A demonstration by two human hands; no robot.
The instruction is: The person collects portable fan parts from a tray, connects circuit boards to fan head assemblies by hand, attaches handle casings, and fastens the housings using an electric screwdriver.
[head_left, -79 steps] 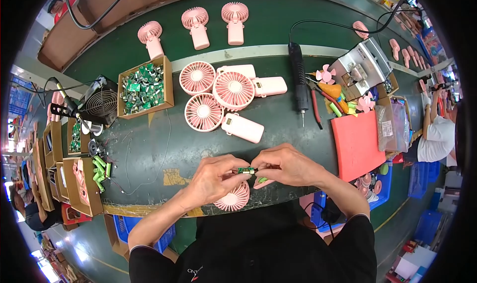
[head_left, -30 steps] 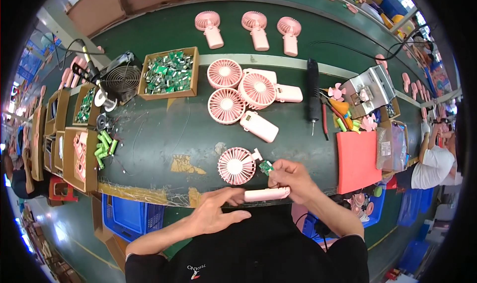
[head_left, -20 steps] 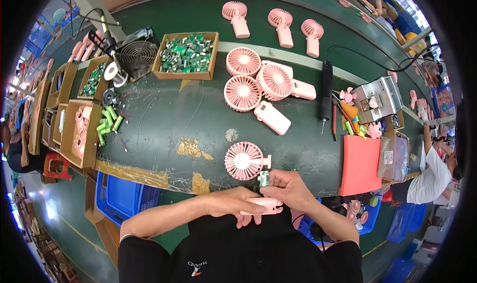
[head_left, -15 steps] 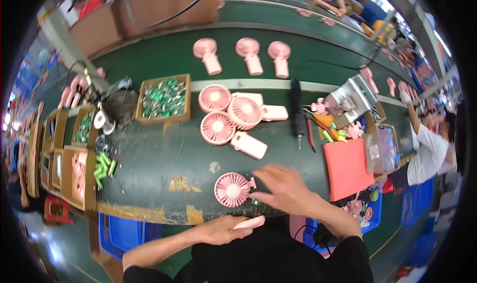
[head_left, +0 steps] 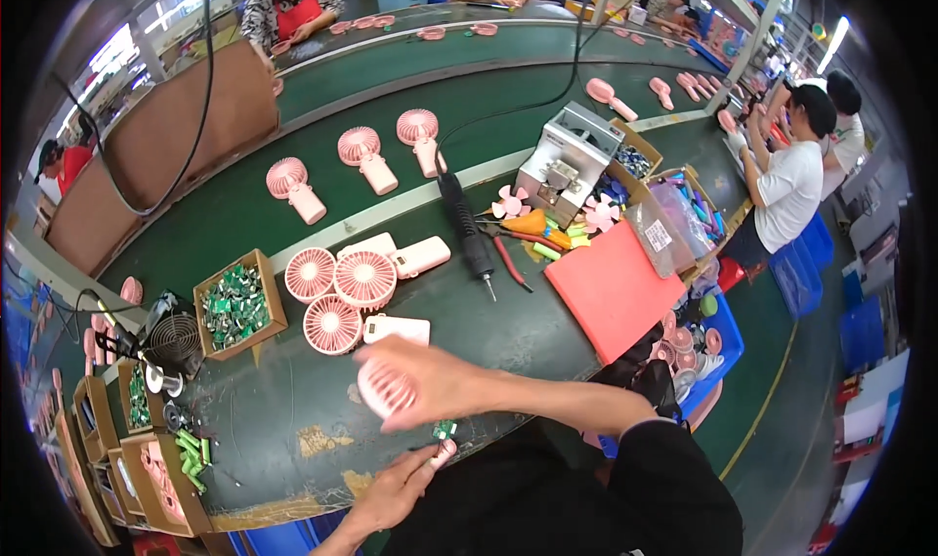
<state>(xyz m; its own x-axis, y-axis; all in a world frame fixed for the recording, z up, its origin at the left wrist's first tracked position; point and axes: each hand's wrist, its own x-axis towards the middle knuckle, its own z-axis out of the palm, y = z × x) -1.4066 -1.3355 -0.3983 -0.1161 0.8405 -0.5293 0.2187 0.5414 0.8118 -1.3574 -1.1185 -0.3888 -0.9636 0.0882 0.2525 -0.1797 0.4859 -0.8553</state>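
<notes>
the fan head (head_left: pixel 384 390) was gripped over the worktop (head_left: pixel 278 405) by the half-curled right hand (head_left: pixel 430 380); the pink handle (head_left: pixel 446 451) was pinched in the left hand (head_left: pixel 391 495), seemingly to steady the circuit board (head_left: pixel 446 428) beside it.

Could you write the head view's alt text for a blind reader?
A person's right hand holds a pink fan head above a green workbench, the left hand a pink part beside a circuit board. Beyond lies a pile of pink fans, with a box of circuit boards to its left, a screwdriver and red pad to its right.
</notes>
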